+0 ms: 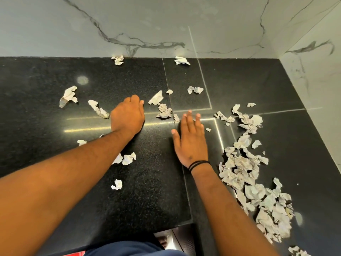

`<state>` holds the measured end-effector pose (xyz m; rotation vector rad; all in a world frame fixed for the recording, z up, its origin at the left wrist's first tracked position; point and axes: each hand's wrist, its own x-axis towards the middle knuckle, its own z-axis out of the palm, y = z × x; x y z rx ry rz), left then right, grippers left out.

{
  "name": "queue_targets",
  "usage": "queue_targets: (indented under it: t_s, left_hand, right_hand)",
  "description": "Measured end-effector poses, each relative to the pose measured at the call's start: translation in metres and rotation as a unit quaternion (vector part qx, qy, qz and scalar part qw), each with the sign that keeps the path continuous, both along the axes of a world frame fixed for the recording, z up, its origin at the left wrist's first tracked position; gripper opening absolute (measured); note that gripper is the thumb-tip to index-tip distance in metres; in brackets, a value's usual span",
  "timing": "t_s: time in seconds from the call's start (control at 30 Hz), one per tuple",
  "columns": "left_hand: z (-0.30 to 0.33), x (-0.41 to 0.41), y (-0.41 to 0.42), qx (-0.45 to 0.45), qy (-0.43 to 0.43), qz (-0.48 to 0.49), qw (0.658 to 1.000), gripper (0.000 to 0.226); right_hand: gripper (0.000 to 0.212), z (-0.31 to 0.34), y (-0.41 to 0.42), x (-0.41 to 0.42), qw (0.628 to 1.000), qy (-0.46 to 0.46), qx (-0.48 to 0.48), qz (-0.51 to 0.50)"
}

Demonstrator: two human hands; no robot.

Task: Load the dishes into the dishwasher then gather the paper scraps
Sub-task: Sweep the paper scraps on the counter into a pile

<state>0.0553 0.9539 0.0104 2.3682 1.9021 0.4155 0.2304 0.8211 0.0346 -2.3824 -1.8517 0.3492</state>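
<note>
Two hands lie on the black table [55, 80]: the left hand [127, 115] with fingers curled under, grip unclear, the right hand [190, 139] flat and spread. Paper scraps [245, 169], too many to count, heap at 4 o'clock; about a dozen lie scattered.

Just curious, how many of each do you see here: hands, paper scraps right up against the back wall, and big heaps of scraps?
Hands: 2, left hand and right hand
Scraps against the back wall: 2, left scrap and right scrap
Big heap: 1
Total: 5
</note>
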Motion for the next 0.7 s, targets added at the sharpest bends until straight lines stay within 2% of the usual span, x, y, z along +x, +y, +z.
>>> queue_targets:
  t_s: [0.07,0.17,0.37,0.43,0.57,0.7]
  left_hand:
    - [0.000,0.000,0.000,0.000,0.009,-0.004,1.000,0.035]
    - [0.000,-0.001,0.000,-0.001,0.012,-0.008,1.000,0.035]
    - [-0.001,-0.001,0.000,0.008,0.014,-0.013,1.000,0.033]
    - [-0.002,-0.001,-0.001,0.016,0.012,-0.016,1.000,0.032]
    - [-0.005,-0.002,0.000,0.033,0.005,-0.019,0.999,0.030]
    - [-0.005,-0.002,0.000,0.028,0.002,-0.018,0.999,0.031]
  right_hand:
    - [0.067,-0.004,0.012,-0.016,0.999,0.023,-0.017,0.037]
    - [0.069,-0.012,0.011,-0.014,0.999,-0.005,-0.038,0.032]
    - [0.071,-0.007,-0.013,0.021,0.991,-0.009,-0.029,-0.130]
    - [0.070,-0.001,0.000,0.021,0.989,-0.002,-0.001,-0.151]
    - [0.069,0.009,0.067,0.022,0.997,0.010,0.010,-0.080]
    - [0.069,0.012,0.130,0.028,0.997,0.016,-0.056,-0.056]
